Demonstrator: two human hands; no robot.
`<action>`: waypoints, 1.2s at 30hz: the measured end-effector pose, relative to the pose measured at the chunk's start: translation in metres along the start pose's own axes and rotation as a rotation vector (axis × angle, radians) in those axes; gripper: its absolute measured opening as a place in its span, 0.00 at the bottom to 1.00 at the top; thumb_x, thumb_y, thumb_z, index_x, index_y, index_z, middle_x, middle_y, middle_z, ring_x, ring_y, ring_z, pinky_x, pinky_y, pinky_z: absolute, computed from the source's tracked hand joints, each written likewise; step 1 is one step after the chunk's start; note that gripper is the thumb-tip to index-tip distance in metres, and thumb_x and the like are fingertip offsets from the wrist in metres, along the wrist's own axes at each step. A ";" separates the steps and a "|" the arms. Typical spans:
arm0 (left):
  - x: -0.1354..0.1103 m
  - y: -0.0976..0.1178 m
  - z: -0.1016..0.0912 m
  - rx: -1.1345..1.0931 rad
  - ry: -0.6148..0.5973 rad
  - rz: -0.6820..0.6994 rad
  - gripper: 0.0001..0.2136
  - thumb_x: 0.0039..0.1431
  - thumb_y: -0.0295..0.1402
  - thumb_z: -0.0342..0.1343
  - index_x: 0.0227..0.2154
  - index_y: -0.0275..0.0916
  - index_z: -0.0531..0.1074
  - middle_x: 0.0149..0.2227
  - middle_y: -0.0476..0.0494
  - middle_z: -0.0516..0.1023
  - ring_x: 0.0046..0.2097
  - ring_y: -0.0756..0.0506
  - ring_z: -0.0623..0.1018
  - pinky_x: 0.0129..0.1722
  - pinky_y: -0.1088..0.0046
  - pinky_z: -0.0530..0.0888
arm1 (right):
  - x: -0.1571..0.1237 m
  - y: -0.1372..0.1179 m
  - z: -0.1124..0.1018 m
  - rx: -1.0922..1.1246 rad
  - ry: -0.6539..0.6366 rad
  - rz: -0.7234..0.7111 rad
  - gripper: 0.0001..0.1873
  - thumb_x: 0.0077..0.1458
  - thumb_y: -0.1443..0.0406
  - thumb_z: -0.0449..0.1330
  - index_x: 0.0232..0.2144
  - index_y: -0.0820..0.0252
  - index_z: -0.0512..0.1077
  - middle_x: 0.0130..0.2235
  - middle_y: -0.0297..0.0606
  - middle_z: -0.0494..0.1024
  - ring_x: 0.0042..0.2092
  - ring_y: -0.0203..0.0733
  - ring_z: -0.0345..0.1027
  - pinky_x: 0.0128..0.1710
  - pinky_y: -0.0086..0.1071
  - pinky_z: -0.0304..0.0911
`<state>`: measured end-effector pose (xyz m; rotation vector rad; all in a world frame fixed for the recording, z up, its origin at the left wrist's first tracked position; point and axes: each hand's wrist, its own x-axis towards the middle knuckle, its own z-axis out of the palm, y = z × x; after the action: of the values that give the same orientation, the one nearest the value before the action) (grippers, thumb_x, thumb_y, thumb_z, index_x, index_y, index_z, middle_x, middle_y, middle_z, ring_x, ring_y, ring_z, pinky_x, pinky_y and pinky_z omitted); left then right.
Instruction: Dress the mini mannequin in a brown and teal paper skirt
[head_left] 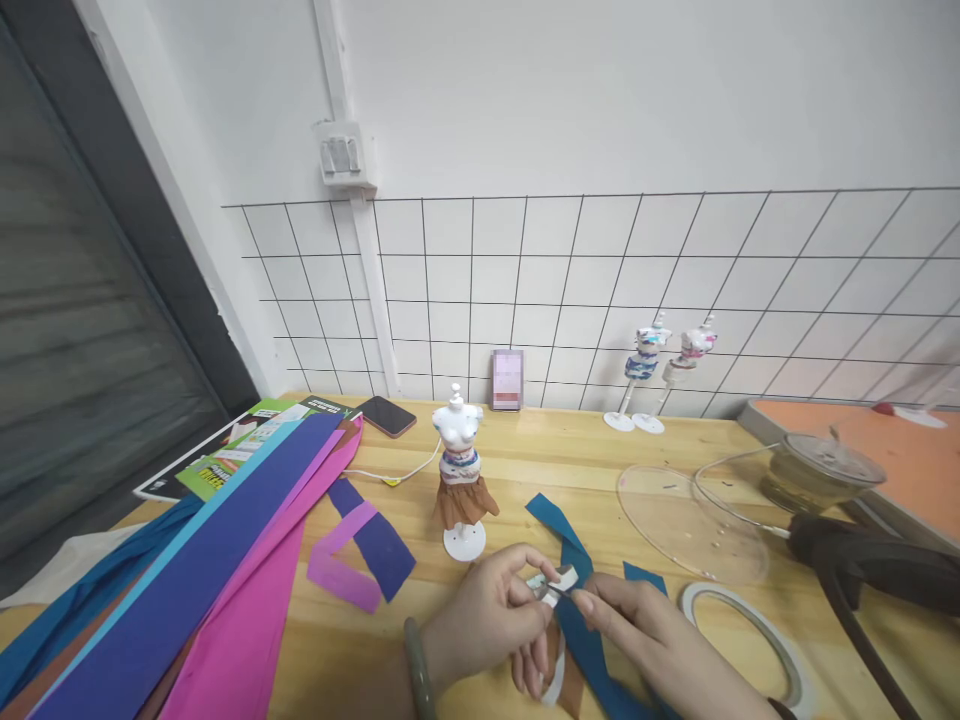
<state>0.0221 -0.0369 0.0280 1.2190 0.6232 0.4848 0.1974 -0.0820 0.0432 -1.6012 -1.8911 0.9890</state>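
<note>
My left hand [499, 615], with a bracelet on the wrist, is closed on a narrow white strip [564, 578] that loops near the fingertips. From the right, my right hand [637, 625] pinches at the same white strip; a thin dark line shows by its fingertips, too small to name. Below my left hand hangs a brown piece [571, 680] with a white band along it, partly hidden by the fingers. A long teal strip [589, 645] runs beneath both hands. Beyond them stands a small white mannequin [457, 425] wearing a brown ruffled skirt [465, 502].
Long coloured strips [202, 560] cover the left side. A dark blue piece [375, 540] lies beside a pink one [341, 580]. A tape roll [795, 660], clear disc [675, 520], glass pot [821, 475] and black device [870, 565] occupy the right. Phones [386, 416] lie and stand behind.
</note>
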 end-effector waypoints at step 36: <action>0.000 -0.006 -0.009 0.185 0.203 0.177 0.35 0.47 0.30 0.54 0.58 0.41 0.43 0.26 0.53 0.65 0.26 0.55 0.65 0.26 0.79 0.60 | -0.002 0.002 -0.006 -0.070 0.154 -0.122 0.15 0.53 0.55 0.49 0.33 0.57 0.71 0.34 0.39 0.76 0.37 0.43 0.68 0.38 0.31 0.62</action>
<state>0.0160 -0.0322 0.0206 1.4188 0.7486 0.7182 0.2033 -0.0827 0.0453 -1.5341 -1.9106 0.7349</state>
